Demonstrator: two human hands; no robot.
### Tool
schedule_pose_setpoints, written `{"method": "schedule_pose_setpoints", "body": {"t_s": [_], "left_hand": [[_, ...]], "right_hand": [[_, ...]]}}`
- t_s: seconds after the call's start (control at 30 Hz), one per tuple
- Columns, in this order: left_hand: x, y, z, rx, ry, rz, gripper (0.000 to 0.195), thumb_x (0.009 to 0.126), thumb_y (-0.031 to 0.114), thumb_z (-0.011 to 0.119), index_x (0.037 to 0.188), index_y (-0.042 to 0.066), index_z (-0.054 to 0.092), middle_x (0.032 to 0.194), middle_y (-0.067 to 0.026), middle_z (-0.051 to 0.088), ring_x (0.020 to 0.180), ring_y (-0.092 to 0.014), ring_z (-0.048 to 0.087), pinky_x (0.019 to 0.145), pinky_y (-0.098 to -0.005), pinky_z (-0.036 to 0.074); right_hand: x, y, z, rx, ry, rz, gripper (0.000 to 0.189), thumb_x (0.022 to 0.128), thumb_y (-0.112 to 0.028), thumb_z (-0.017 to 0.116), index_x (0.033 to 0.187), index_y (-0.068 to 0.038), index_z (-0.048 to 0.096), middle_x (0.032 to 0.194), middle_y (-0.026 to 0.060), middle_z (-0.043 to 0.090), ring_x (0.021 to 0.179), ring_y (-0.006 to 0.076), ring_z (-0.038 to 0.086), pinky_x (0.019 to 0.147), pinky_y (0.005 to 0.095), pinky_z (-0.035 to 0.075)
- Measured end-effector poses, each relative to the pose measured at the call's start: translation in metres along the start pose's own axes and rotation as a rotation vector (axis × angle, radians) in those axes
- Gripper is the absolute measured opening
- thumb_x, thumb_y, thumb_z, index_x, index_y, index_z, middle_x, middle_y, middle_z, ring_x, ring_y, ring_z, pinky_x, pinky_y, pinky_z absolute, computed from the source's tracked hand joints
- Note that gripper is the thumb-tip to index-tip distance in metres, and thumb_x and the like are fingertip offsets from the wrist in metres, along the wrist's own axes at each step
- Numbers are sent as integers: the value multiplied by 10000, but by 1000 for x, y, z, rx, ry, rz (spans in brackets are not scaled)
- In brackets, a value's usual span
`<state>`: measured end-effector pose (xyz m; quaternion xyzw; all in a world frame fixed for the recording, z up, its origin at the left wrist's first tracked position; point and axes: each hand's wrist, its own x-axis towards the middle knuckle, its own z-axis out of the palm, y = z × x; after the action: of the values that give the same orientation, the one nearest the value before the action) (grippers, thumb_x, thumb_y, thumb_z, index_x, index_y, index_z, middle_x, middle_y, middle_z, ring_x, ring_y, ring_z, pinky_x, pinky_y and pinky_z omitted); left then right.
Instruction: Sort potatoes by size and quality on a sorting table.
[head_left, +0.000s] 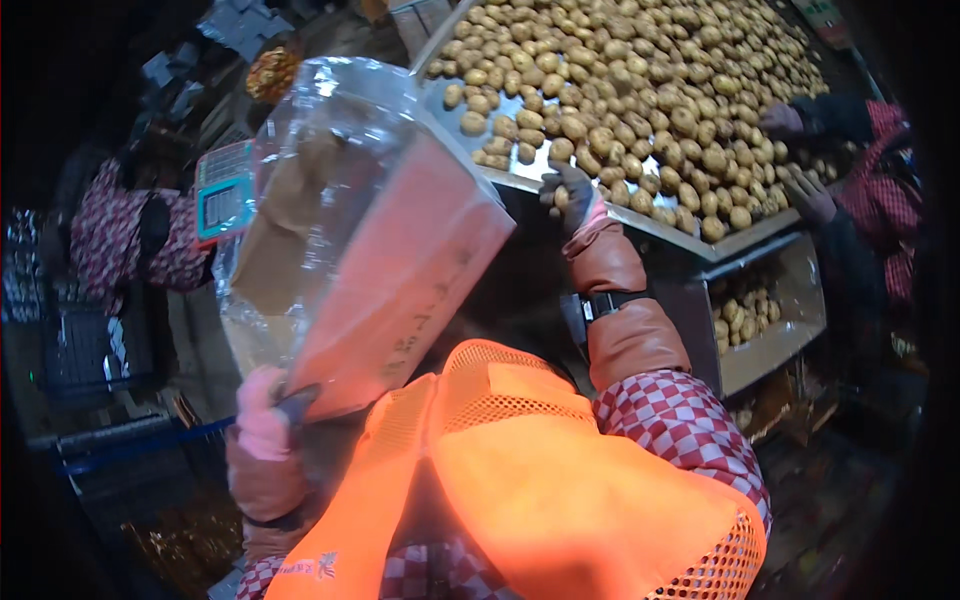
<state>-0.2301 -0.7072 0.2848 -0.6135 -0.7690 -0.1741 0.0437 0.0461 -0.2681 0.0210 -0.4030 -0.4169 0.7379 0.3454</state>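
My right hand (571, 193), in a dark glove with a pink cuff, holds a small potato (560, 198) at the front edge of a metal sorting table (517, 178). Loose potatoes (645, 112) cover most of that table. My left hand (279, 401), gloved too, grips the near lower corner of a carton (405, 285) with a clear plastic liner (352, 90). The carton leans between my body and the table, its mouth turned to the left. Writing runs along its reddish side. Brown cardboard shows inside through the liner, and the carton's bottom is partly hidden.
A co-worker's gloved hands (810, 196) rest among potatoes at the table's right end. Below stands an open carton (780, 334) holding potatoes. At left are a teal digital scale (225, 199) and another person in checked sleeves (120, 232). An orange mesh bag (274, 73) lies beyond.
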Motion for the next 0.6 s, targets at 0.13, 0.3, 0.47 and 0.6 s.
{"method": "schedule_pose_setpoints", "body": {"t_s": [0.13,0.3,0.47,0.6], "left_hand": [[47,-22,-51,-338,-191,-343,284,668,66,882,895,4,722,756,-88,621,725,-282,608,656,-381,460],[139,-31,-11,-713,-62,-296,200,825,-5,803,1004,0,716,883,-10,704,828,-118,615,725,-279,484],[259,27,75,-931,-93,-169,281,852,44,806,1116,-1,721,952,-53,730,860,-118,649,789,-277,512],[342,108,138,-724,-284,136,486,935,163,772,1375,41,604,897,-23,673,728,-92,575,644,-263,474]], "right_hand": [[-26,-15,-33,662,21,-81,727,1001,-691,477,1459,-127,514,1401,111,588,1080,246,640,718,303,538],[-34,-42,-49,424,-1,-335,729,1016,-628,466,1526,-108,422,1545,131,463,1381,359,494,1013,524,509],[-37,-56,-68,836,33,-331,625,995,-355,629,1537,-116,429,1560,155,444,1403,369,467,1106,551,456],[-34,-46,-90,554,206,-375,592,988,-216,631,1529,-94,425,1546,175,444,1393,375,480,1109,523,468]]}}
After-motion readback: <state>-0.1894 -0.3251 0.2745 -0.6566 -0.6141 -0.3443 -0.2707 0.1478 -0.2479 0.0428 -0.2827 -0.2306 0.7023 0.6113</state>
